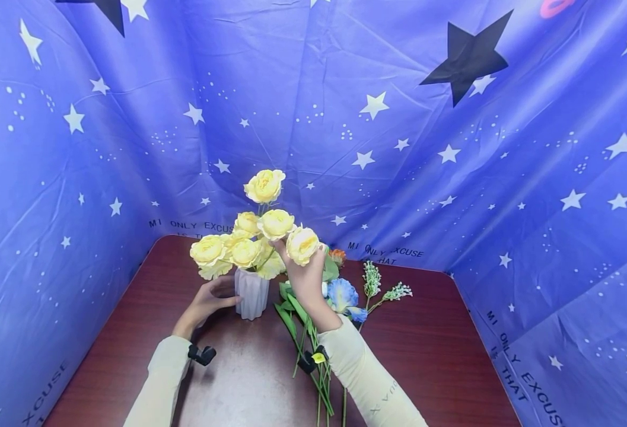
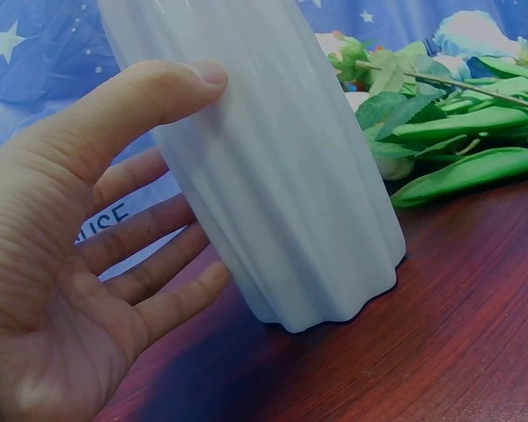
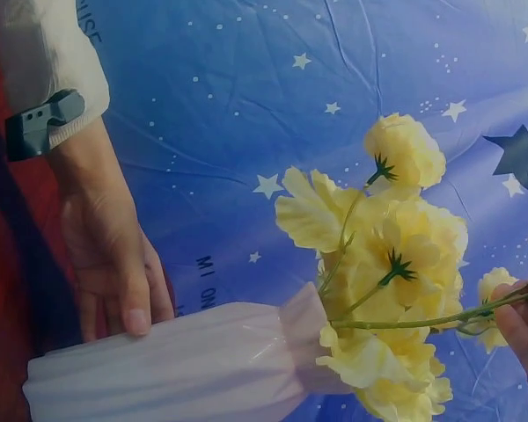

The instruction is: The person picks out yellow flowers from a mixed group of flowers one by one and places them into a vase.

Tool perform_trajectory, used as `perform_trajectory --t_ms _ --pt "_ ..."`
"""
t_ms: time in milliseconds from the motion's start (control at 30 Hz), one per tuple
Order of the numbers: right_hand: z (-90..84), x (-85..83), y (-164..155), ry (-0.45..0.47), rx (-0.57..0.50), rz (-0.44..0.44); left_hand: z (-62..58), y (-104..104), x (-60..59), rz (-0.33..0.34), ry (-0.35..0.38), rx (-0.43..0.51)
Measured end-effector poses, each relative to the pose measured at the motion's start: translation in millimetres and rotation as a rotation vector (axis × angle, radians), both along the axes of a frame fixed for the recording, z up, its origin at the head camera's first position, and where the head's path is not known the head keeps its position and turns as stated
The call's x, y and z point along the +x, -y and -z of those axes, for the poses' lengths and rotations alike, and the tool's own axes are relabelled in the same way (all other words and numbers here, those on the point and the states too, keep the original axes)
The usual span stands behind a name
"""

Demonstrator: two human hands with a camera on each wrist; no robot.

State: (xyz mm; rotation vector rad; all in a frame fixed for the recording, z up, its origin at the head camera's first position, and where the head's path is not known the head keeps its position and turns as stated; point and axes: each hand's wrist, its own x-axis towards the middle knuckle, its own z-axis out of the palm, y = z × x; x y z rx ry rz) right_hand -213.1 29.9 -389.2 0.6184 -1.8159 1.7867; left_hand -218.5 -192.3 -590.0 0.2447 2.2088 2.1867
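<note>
A white ribbed vase (image 1: 251,295) stands on the dark red table (image 1: 441,356) with several yellow flowers (image 1: 246,249) in it. My left hand (image 1: 226,295) holds the vase low on its left side, thumb (image 2: 158,88) on the front and fingers (image 2: 150,237) reaching behind. My right hand (image 1: 285,248) is raised to the right of the blooms and pinches the green stem (image 3: 422,318) of a yellow flower (image 1: 302,244) whose stem reaches into the bunch. Only the fingertips (image 3: 524,325) show in the right wrist view.
Loose stems lie right of the vase: a blue flower (image 1: 342,293), white sprigs (image 1: 372,279), an orange bloom (image 1: 337,256) and long green stalks (image 1: 308,350). A blue starred cloth (image 1: 452,148) walls the table on three sides.
</note>
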Motion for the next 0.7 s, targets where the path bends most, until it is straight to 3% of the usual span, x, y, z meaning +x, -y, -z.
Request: perform_trajectory --t_ms 367,433,667,700 --pt "5.6 -2.7 1.1 0.015 -0.01 0.042 -0.8 -0.4 0.5 0.001 0.0 0.012" --pt "6.5 -3.2 1.2 0.031 -0.041 0.003 -0.7 -0.4 0.7 0.0 0.002 0.011" --pt "10.8 -1.0 -3.2 0.045 0.145 0.166 -0.7 -0.5 1.0 -0.004 0.005 0.001" --pt "11.5 -0.8 -3.7 0.052 0.139 0.157 -0.8 -0.4 0.9 -0.004 0.004 -0.002"
